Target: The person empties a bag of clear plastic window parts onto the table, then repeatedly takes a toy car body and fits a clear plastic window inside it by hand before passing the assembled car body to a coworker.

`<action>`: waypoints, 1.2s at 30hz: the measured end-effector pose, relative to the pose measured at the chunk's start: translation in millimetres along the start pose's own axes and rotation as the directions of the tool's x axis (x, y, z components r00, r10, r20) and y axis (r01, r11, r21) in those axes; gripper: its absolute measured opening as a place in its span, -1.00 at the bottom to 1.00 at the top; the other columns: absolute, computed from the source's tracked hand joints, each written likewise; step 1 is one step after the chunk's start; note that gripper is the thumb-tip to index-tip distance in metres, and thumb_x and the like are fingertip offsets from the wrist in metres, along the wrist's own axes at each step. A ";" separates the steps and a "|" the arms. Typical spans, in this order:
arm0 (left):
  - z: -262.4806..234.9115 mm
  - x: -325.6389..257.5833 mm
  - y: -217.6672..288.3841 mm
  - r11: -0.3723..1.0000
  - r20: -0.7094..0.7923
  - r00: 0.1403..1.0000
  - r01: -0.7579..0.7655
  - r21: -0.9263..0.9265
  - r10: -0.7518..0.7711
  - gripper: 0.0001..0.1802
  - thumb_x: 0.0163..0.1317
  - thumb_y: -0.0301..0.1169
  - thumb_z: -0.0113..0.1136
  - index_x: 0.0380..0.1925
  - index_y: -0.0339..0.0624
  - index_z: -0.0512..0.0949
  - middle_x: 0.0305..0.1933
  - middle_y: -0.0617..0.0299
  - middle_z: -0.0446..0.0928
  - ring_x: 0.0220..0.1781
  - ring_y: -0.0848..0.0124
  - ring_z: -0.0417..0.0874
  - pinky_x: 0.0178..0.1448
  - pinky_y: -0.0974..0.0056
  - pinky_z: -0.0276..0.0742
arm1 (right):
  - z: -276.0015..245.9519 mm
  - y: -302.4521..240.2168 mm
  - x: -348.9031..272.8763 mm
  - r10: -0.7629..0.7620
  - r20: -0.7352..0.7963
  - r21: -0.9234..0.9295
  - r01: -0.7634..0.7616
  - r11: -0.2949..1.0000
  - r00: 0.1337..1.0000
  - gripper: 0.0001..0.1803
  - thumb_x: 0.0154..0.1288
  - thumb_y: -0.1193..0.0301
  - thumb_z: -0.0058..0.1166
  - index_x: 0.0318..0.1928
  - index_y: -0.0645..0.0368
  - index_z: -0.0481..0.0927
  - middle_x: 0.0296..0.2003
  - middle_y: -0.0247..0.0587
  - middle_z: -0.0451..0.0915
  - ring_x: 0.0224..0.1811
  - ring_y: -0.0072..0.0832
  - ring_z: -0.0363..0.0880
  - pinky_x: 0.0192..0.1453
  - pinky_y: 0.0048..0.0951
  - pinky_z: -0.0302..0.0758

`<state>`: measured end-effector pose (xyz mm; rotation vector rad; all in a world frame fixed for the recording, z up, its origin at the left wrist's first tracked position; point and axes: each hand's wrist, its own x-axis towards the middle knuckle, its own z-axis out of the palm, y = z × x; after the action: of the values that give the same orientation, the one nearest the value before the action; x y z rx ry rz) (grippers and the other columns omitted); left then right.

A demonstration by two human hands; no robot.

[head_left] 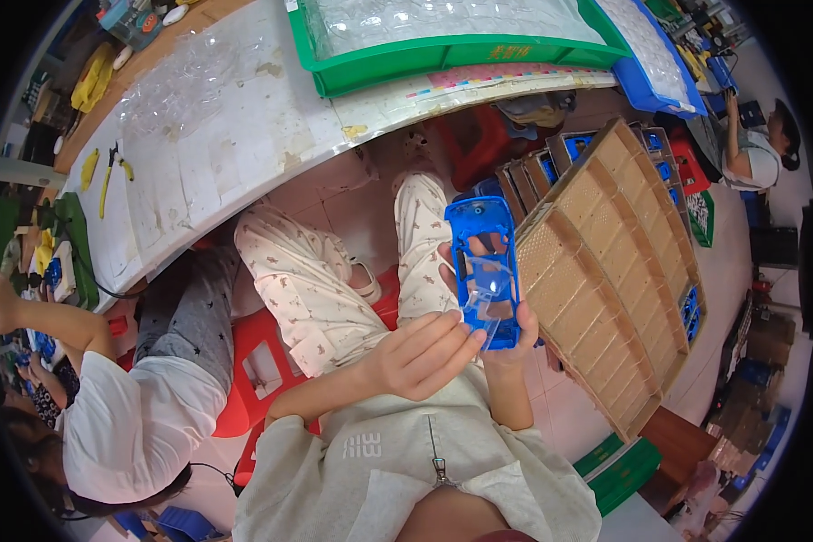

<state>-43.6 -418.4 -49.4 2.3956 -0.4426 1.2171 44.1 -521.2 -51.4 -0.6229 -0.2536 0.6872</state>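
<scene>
A blue toy car body shell (481, 213) is held up in front of my lap, its window openings showing. My right hand (513, 343) grips the shell at its lower right side, with more fingertips showing at its left edge. A clear plastic window piece (490, 282) lies against the shell's openings. My left hand (422, 355) pinches the lower end of this clear piece, fingers pressed together. I cannot tell whether the piece is seated in the shell or only resting on it.
On my right leans a divided cardboard tray (605, 271) with blue shells at one edge. Ahead, the white table (235, 172) bears a green crate (443, 65), loose clear parts (176, 95) and yellow-handled cutters (108, 181). A co-worker (140, 415) sits left, beside a red stool (260, 361).
</scene>
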 end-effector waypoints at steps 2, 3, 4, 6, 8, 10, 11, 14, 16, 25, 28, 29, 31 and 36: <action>-2.8 0.9 1.5 1.000 0.024 1.000 0.007 0.010 -0.007 -0.71 -0.13 -0.57 0.18 -0.29 -0.30 0.59 -0.27 0.15 0.48 -0.21 0.24 0.56 -0.19 0.29 0.60 | -4.7 -0.7 0.3 -0.011 0.022 -0.028 0.012 1.000 1.000 -0.14 0.11 0.03 -0.02 0.29 0.19 -0.06 0.26 0.14 0.05 0.29 0.10 0.07 0.35 -0.05 0.08; -3.7 0.9 2.4 1.000 0.040 0.999 -0.002 0.014 0.001 -0.72 -0.10 -0.56 0.16 -0.28 -0.30 0.59 -0.27 0.15 0.48 -0.21 0.24 0.56 -0.19 0.28 0.59 | -7.2 -0.4 -0.8 -0.022 0.046 -0.055 0.024 0.998 0.999 -0.15 0.13 0.02 -0.07 0.32 0.15 -0.07 0.29 0.13 0.01 0.33 0.13 -0.03 0.39 -0.04 0.00; -4.5 1.3 3.4 1.000 0.055 0.998 -0.011 0.017 0.010 -0.72 -0.08 -0.55 0.14 -0.28 -0.30 0.59 -0.28 0.15 0.48 -0.21 0.24 0.55 -0.20 0.28 0.59 | -8.1 0.5 -2.3 -0.034 0.026 -0.047 0.035 0.998 0.999 -0.14 0.13 0.04 -0.06 0.32 0.16 -0.09 0.28 0.19 -0.02 0.33 0.11 -0.02 0.39 -0.05 0.01; -3.6 5.7 2.7 0.998 0.065 0.998 -0.028 0.050 0.025 -0.71 -0.09 -0.55 0.14 -0.27 -0.29 0.59 -0.28 0.15 0.48 -0.21 0.25 0.55 -0.20 0.27 0.59 | -4.6 1.6 -4.5 -0.042 0.025 -0.076 0.044 0.996 0.999 -0.12 0.12 0.04 -0.04 0.32 0.16 -0.11 0.28 0.23 -0.03 0.32 0.11 -0.01 0.38 -0.07 0.03; -2.5 9.1 1.4 0.995 0.076 0.996 -0.047 0.083 0.041 -0.70 -0.10 -0.56 0.14 -0.27 -0.29 0.59 -0.28 0.14 0.48 -0.21 0.25 0.55 -0.20 0.27 0.58 | -1.2 1.4 -6.4 -0.051 0.027 -0.104 0.053 0.993 0.998 -0.11 0.12 0.04 -0.03 0.33 0.16 -0.12 0.27 0.27 -0.03 0.32 0.11 0.00 0.38 -0.08 0.05; -1.4 9.8 0.1 0.999 0.065 0.998 0.010 0.042 -0.013 -0.67 -0.17 -0.55 0.14 -0.28 -0.28 0.60 -0.31 0.17 0.48 -0.20 0.27 0.55 -0.23 0.28 0.57 | 0.5 1.7 -7.1 -0.026 0.022 -0.114 0.028 0.993 0.999 -0.08 0.09 0.05 0.00 0.32 0.19 -0.14 0.26 0.33 -0.06 0.32 0.09 0.02 0.37 -0.13 0.08; -0.6 9.6 1.0 0.999 0.066 0.998 0.010 0.042 -0.013 -0.67 -0.17 -0.55 0.14 -0.28 -0.28 0.60 -0.31 0.17 0.48 -0.20 0.27 0.55 -0.23 0.28 0.57 | 1.5 1.7 -6.7 -0.025 0.021 -0.113 0.028 0.993 0.999 -0.08 0.09 0.05 0.00 0.32 0.19 -0.14 0.26 0.33 -0.06 0.32 0.09 0.02 0.37 -0.13 0.08; 1.7 8.9 4.5 0.993 0.016 1.000 0.020 0.116 -0.022 -0.64 -0.22 -0.51 0.15 -0.29 -0.22 0.62 -0.32 0.23 0.48 -0.26 0.34 0.53 -0.35 0.35 0.50 | 2.6 0.0 -5.5 -0.041 0.012 -0.108 0.042 0.993 0.999 -0.07 0.07 0.06 0.02 0.31 0.24 -0.13 0.27 0.31 -0.07 0.31 0.07 0.03 0.37 -0.17 0.10; 2.9 7.2 7.0 0.979 -0.032 0.998 0.051 0.195 -0.046 -0.63 -0.22 -0.48 0.16 -0.28 -0.14 0.64 -0.34 0.30 0.48 -0.37 0.42 0.44 -0.45 0.42 0.35 | 2.6 -1.8 -6.9 -0.021 0.045 -0.133 0.027 0.991 0.999 -0.05 0.04 0.06 0.03 0.30 0.26 -0.13 0.26 0.29 -0.06 0.32 0.06 0.03 0.38 -0.18 0.09; 2.8 25.7 11.5 0.940 0.335 0.878 0.311 0.142 -0.341 -0.49 0.09 -0.05 0.06 -0.05 -0.15 0.52 0.10 0.33 0.42 -0.21 0.34 0.22 -0.12 0.32 0.21 | -3.0 3.2 -11.0 -0.012 0.005 0.059 0.012 0.998 1.000 -0.13 0.03 0.08 0.01 0.26 0.12 -0.11 0.17 0.25 0.11 0.24 0.09 0.18 0.24 -0.04 0.27; 1.4 24.7 6.5 0.944 0.350 0.878 0.320 0.080 -0.328 -0.44 0.06 0.00 0.05 -0.06 -0.19 0.51 0.16 0.25 0.38 -0.21 0.30 0.22 -0.08 0.29 0.21 | -3.5 3.8 -11.9 0.012 -0.021 0.091 -0.010 0.996 1.000 -0.12 0.01 0.08 0.01 0.25 0.11 -0.11 0.17 0.24 0.12 0.22 0.13 0.18 0.23 0.02 0.27; 0.4 25.3 4.9 0.940 0.340 0.881 0.341 0.023 -0.328 -0.50 0.03 -0.06 0.11 -0.13 -0.19 0.54 0.13 0.20 0.40 -0.20 0.30 0.23 -0.08 0.29 0.21 | -4.7 4.4 -12.7 0.030 -0.032 0.118 -0.026 0.993 0.999 -0.12 0.01 0.08 0.01 0.25 0.11 -0.11 0.17 0.23 0.13 0.22 0.13 0.19 0.23 0.02 0.26; 2.0 13.4 0.2 0.929 0.201 0.915 0.367 -0.044 -0.351 -0.56 0.00 -0.16 0.16 -0.15 -0.20 0.52 0.08 0.14 0.40 -0.16 0.29 0.28 -0.07 0.26 0.22 | -5.5 3.1 -13.5 0.037 -0.024 0.101 -0.034 0.994 0.999 -0.13 0.00 0.08 0.02 0.25 0.11 -0.10 0.17 0.20 0.14 0.22 0.12 0.18 0.22 0.00 0.27; 6.5 42.4 -8.6 0.496 -0.006 0.559 0.730 -0.470 -0.829 -0.73 -0.01 -0.44 0.19 -0.27 -0.26 0.45 -0.21 0.10 0.39 -0.13 0.17 0.36 -0.02 0.22 0.24 | -10.2 3.2 -16.9 0.120 -0.001 0.020 -0.120 0.993 0.993 -0.14 -0.02 0.08 0.07 0.23 0.08 -0.04 0.17 0.04 0.17 0.12 -0.19 0.33 0.08 -0.26 0.40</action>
<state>-11.2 -418.2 -20.0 1.6726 0.4362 0.8105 34.0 -535.0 -61.7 -0.6236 -0.2077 0.8040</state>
